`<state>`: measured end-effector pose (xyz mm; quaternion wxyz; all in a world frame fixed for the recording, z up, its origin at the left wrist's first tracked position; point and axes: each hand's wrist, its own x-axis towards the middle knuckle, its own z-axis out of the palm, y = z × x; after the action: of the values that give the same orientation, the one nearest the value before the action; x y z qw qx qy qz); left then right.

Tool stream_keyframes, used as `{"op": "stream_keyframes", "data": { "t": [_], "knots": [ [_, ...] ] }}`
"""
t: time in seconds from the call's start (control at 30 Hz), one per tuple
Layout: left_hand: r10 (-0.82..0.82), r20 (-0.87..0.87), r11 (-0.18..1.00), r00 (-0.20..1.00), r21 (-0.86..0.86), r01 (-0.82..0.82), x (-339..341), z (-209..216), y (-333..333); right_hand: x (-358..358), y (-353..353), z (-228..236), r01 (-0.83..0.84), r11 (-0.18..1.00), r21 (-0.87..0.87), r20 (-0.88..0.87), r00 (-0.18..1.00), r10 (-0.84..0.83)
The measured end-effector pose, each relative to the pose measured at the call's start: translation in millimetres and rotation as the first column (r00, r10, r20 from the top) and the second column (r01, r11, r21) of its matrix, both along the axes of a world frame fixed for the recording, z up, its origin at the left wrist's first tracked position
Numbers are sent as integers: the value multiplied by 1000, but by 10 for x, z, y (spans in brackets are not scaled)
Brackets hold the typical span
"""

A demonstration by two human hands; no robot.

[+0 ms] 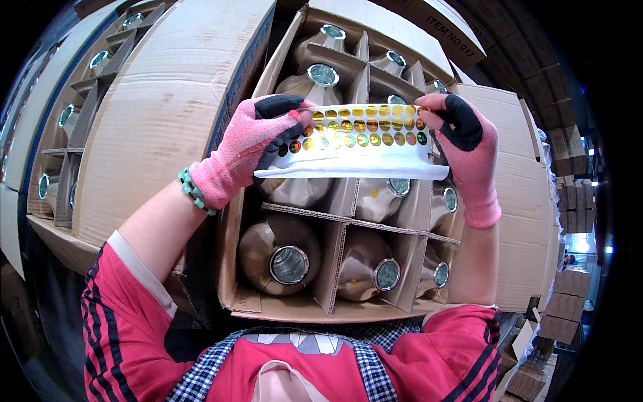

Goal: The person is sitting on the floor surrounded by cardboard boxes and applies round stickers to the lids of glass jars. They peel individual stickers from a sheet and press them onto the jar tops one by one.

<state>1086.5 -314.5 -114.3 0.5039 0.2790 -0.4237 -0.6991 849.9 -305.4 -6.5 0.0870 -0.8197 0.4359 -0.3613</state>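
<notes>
A white sheet of round gold holographic stickers [365, 154] stretches between my hands above an open carton. My left hand [244, 144], in a pink glove with black fingers, pinches the sheet's left end. At its right end my right hand [469, 137], gloved the same way, pinches the upper corner between thumb and fingers. The sheet's lower edge curls up. Beneath it, bulbous silvery-brown glass flasks [261, 242] with round greenish mouths stand in the carton's cells, some tilted. A small yellow spot [374, 193] shows on a flask just below the sheet, which partly hides the middle row.
Cardboard dividers [333, 268] split the carton [231, 295] into cells. Its flap [512, 201] spreads out on the right. To the left stands another carton with a wide flap [157, 100] and more flasks [67, 116]. Stacked boxes [566, 305] line the far right.
</notes>
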Motion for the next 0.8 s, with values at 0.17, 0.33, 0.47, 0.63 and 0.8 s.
{"op": "stream_keyframes", "data": {
  "t": [0.17, 0.33, 0.47, 0.63, 0.8],
  "knots": [
    [59, -2, 998, 998, 13, -59, -30, 7, 20, -14, -41, 31, -1, 999, 34, -81, 997, 4],
    [-14, 12, 999, 1000, -31, 14, 10, -32, 4, -12, -337, 129, -236, 972, 0, 166, 958, 232],
    [-75, 120, 997, 990, -24, 79, -24, 39, 45, 172, -1288, 17, -265, 949, 170, -17, 962, 271],
    [-125, 194, 991, 973, -19, 131, -74, 17, 29, 529, -2261, -484, 22, 980, 197, -525, 847, 86],
    [-160, 224, 986, 961, -6, 166, -106, 3, 35, 678, -2598, -795, 125, 969, 213, -649, 760, 45]
  ]
}}
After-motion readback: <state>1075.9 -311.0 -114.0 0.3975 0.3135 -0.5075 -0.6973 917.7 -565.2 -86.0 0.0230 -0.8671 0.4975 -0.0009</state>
